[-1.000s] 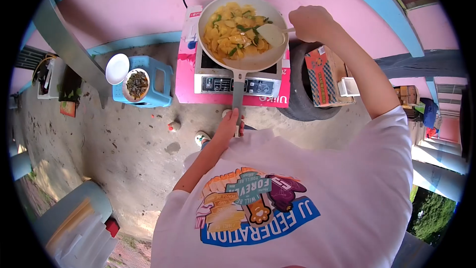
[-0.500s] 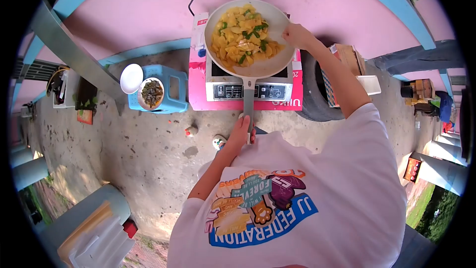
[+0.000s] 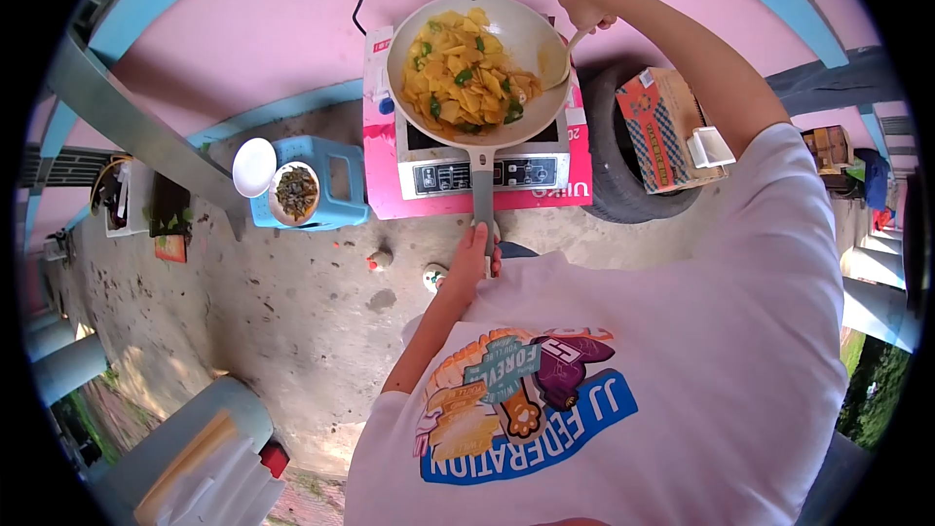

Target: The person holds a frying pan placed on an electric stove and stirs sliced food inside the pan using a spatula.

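My left hand point(image 3: 474, 251) is wrapped round the grey handle of the frying pan point(image 3: 523, 19), near its end. Sliced yellow potatoes point(image 3: 443, 73) with green pepper pieces point(image 3: 464, 76) are heaped in the left and middle of the pan. At the pan's upper right, my right hand point(image 3: 587, 6) is closed on a pale cooking spatula point(image 3: 579, 39). Its head rests against the inner right side, partly hard to make out. Under the pan is an induction cooker point(image 3: 534, 173) with a black control panel, on a pink box point(image 3: 380, 175).
To the left, a blue stool point(image 3: 341, 170) carries a bowl of dark food point(image 3: 295, 193) and a white dish point(image 3: 255, 168). On the right lie a tyre point(image 3: 609, 175), a cardboard box point(image 3: 672, 127) and a white container point(image 3: 711, 148). A pink wall point(image 3: 263, 29) stands behind.
My right hand has moved up and away from the pan's rim, bringing the spatula into clearer view. The potatoes have shifted left and bunched together. My left hand keeps its grip on the handle.
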### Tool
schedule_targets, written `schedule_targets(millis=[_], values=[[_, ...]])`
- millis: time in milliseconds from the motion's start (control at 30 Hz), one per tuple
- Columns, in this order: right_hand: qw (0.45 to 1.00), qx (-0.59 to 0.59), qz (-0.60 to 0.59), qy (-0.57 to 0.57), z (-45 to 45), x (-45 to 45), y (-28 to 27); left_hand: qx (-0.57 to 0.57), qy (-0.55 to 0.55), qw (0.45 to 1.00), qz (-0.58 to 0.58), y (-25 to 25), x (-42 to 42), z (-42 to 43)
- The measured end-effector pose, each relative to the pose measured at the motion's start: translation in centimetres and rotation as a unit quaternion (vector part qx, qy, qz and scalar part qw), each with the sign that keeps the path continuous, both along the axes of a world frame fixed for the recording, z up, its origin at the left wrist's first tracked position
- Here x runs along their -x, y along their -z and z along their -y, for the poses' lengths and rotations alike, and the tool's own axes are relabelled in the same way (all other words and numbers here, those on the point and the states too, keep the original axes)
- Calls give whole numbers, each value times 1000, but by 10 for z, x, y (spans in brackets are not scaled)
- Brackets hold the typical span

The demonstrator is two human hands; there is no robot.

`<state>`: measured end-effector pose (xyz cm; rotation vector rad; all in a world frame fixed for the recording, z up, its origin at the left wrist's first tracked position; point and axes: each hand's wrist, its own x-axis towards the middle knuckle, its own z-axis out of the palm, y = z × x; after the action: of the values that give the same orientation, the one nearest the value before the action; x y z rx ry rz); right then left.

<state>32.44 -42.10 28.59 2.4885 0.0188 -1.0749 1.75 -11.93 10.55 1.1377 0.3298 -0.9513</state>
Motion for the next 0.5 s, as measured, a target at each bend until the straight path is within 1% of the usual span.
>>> schedule_targets(millis=[67, 100, 133, 200, 233, 267, 300, 333, 400, 433, 500], values=[[979, -2, -118, 168, 8, -6, 44, -19, 5, 1000, -5, -1, -1, 1], [974, -127, -73, 174, 15, 11, 59, -18, 0, 1000, -4, 0, -2, 0], [952, -249, -29, 176, 15, 27, 63, -16, 0, 1000, 0, 3, -2, 0], [908, -346, 24, 236, -3, 60, 54, -12, -7, 1000, 3, 4, 0, 0], [909, -345, 23, 231, -5, 64, 66, -10, -6, 1000, 1, 4, 0, 0], [919, -352, 123, 132, -5, 70, 89, -8, -3, 1000, -2, 3, 0, 1], [909, -352, 222, 31, -11, 79, 95, -10, -4, 1000, -3, -1, 0, 1], [908, -354, 222, 31, -13, 88, 97, -22, -3, 1000, 1, -6, 0, 1], [890, -315, 327, -36, -40, 117, 73, -35, -1, 999, 2, -8, 1, 1], [890, -316, 327, -36, -47, 127, 68, -33, 0, 999, 0, -6, 0, 1], [905, -209, 337, -155, -56, 147, 59, -31, 4, 999, -5, -4, 1, 0]])
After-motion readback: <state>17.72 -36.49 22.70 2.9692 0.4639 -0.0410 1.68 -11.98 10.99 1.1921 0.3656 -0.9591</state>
